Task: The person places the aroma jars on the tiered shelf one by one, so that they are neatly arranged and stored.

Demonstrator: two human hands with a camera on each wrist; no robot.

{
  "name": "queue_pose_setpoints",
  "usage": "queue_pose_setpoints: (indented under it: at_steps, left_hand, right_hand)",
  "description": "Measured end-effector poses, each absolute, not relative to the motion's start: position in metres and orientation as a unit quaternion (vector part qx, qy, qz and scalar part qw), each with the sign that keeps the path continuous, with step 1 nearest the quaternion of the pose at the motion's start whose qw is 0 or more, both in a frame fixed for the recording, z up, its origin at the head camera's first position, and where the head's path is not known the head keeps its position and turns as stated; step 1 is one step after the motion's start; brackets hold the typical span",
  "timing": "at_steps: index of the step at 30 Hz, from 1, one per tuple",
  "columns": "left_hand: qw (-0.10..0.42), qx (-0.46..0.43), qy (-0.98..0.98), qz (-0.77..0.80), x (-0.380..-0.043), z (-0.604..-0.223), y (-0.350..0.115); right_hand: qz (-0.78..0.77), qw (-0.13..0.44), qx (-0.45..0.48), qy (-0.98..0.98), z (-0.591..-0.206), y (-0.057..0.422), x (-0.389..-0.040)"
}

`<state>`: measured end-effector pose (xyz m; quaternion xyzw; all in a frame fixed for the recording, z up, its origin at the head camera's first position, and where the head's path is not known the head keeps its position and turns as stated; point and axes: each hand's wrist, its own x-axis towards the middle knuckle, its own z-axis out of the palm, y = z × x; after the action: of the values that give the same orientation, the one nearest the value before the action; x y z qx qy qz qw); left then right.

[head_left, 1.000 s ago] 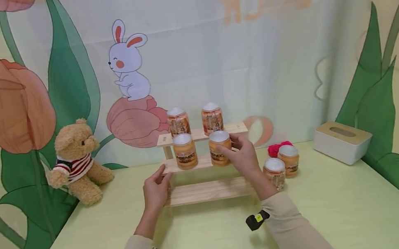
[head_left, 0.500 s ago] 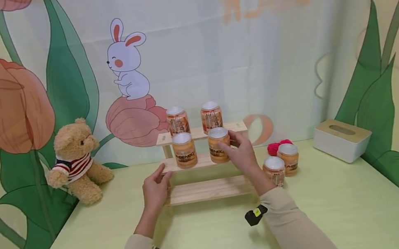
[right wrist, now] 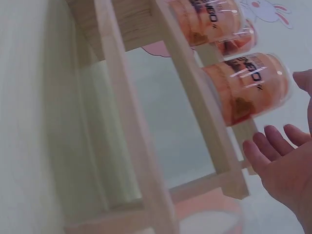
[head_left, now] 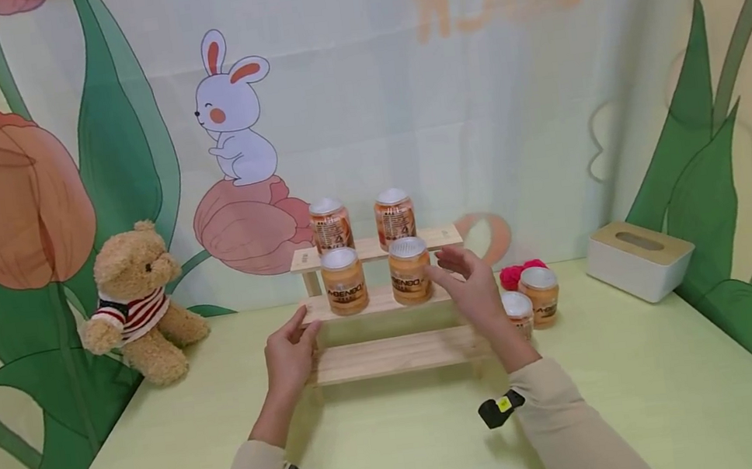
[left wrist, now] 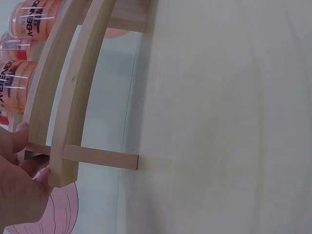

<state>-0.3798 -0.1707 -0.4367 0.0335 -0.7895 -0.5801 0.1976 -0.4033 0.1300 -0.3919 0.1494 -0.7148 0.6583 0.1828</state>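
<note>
A three-tier wooden rack (head_left: 398,353) stands on the table. On its top tier are two orange jars with silver lids, a left one (head_left: 331,226) and a right one (head_left: 395,220). The middle tier bears two more, a front left jar (head_left: 344,284) and a front right jar (head_left: 411,273). My left hand (head_left: 290,354) pinches the left end of the middle tier, thumb and fingers about the board (left wrist: 41,97). Just right of the front right jar, my right hand (head_left: 475,293) has its fingers spread; the right wrist view shows a gap between them and the jar (right wrist: 251,87).
Two more jars, a nearer one (head_left: 518,309) and a farther one (head_left: 540,296), stand right of the rack beside a pink-red item (head_left: 512,276). A tissue box (head_left: 640,261) sits at the right. A teddy bear (head_left: 141,306) leans at the left before the printed curtain.
My right hand has let go of the front right jar and moved slightly right, its fingers spreading. The jar stays upright on the middle tier. My left hand keeps its hold on the rack.
</note>
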Motion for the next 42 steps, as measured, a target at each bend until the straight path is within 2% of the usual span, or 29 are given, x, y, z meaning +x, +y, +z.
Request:
queue_pose_setpoints:
  at_steps: [7,13,21,31,35,42]
  left_hand:
    - [0.192,0.034,-0.794,-0.576,-0.379,-0.437,-0.171]
    - [0.208,0.03,-0.801,-0.561,-0.38,-0.437,-0.172]
    - [0.203,0.029,-0.798,-0.566,-0.381,-0.439,-0.174]
    - [0.195,0.033,-0.799,-0.568,-0.381,-0.436,-0.173]
    - [0.197,0.032,-0.801,-0.565,-0.381,-0.437,-0.173]
    - [0.199,0.036,-0.8,-0.565,-0.382,-0.438,-0.171]
  right_hand:
    - [0.582,0.115,0.2,-0.78,-0.374,0.164,-0.392]
    - [0.521,0.121,0.216,-0.817,-0.366,0.201,-0.389]
    - [0.501,0.123,0.157,-0.842,-0.377,0.245,-0.387]
    - [0.467,0.214,0.048,-0.857,-0.394,0.276,-0.394]
    - [0.467,0.185,0.011,-0.865,-0.405,0.283,-0.397]
    - [0.538,0.149,0.016,-0.83,-0.433,0.286,-0.409]
